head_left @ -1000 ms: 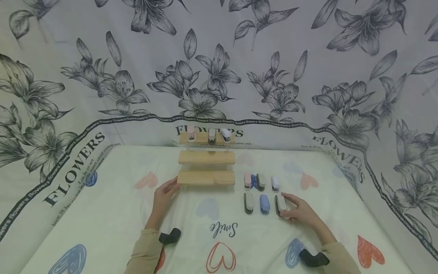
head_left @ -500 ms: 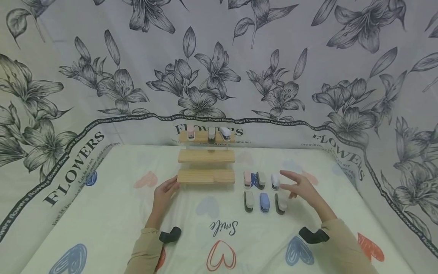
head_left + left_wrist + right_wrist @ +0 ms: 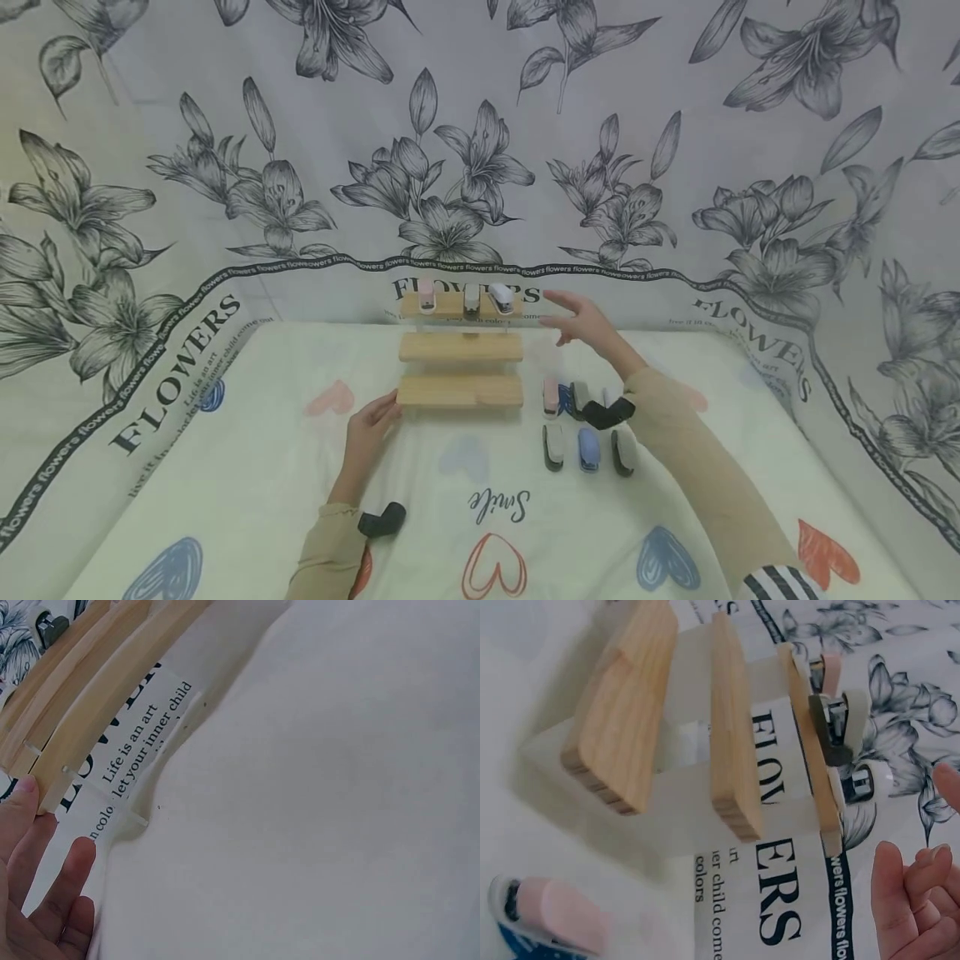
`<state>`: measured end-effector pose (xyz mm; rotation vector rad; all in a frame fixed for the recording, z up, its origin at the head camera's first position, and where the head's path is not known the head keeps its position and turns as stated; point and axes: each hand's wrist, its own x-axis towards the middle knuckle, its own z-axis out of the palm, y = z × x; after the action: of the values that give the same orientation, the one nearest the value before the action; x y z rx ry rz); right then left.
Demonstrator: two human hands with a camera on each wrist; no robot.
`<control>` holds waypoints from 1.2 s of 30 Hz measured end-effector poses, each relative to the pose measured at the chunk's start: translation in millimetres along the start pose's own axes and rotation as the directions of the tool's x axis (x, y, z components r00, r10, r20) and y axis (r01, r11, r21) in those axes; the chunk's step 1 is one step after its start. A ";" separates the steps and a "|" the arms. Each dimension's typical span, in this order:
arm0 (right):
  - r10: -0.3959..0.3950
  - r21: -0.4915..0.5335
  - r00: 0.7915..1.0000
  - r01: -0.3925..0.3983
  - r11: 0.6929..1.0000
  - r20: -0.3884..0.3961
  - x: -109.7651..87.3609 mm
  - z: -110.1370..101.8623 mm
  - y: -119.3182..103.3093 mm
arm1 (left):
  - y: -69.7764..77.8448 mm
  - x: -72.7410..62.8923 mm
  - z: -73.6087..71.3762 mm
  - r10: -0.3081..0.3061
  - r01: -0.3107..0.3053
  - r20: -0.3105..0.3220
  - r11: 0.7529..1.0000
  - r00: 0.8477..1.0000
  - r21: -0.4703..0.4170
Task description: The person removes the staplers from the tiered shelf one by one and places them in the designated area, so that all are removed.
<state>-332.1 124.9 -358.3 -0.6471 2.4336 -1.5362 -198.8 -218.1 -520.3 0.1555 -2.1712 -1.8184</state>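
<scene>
The person's right grip (image 3: 588, 323) has moved from the near-right grey stapler (image 3: 622, 451), past the far row, to just right of the top board (image 3: 449, 307) of the rack (image 3: 461, 347). Its fingers are spread and hold nothing visible; the top white stapler (image 3: 501, 297) is nearest, apart from them, followed leftward by the top grey stapler (image 3: 471, 302) and top pink stapler (image 3: 427, 296). The left grip (image 3: 370, 423) keeps its place, thumb and finger pinching the left end of the near board (image 3: 459, 390). On the tabletop (image 3: 247, 500), right of the rack, six loose staplers stand in two rows, the far white stapler (image 3: 607, 395) largely hidden by a black wrist mount (image 3: 609, 412). No stapler appears transferred between groups; attention probably shifts from the loose set to the racked one.
</scene>
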 end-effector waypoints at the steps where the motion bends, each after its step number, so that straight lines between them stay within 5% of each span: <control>1: -0.008 0.018 1.000 0.008 1.000 0.002 6.8 3.6 -2.5 | 0.1 -0.8 0.2 -0.011 0.011 0.002 1.000 1.000 -0.001; 8: -0.043 0.105 0.998 0.038 0.994 0.052 41.7 27.0 -14.3 | 5.4 -1.8 -0.8 -0.003 0.003 0.005 1.000 1.000 -0.008; 12: -0.019 0.010 0.998 0.018 1.000 0.062 50.1 37.7 -15.5 | 6.5 -1.2 -0.6 -0.007 0.007 0.006 1.000 1.000 -0.013; 16: -0.007 -0.094 1.000 0.007 0.996 0.003 51.8 45.1 -13.9 | 5.4 -1.6 -0.4 -0.023 0.023 0.010 1.000 1.000 -0.001; 22: -0.022 -0.080 0.996 0.015 0.997 -0.089 47.4 50.2 -16.9 | 4.1 -1.7 -1.1 -0.007 0.007 0.016 1.000 1.000 0.004; 36: 0.000 -0.010 0.997 -0.001 1.000 -0.076 53.0 57.7 -19.1 | 4.8 -2.3 -1.0 0.014 -0.013 0.019 0.999 1.000 -0.033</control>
<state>-351.9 46.9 -363.3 -0.5998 2.4979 -1.5776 -195.8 -217.6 -515.8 0.1166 -2.1480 -1.8549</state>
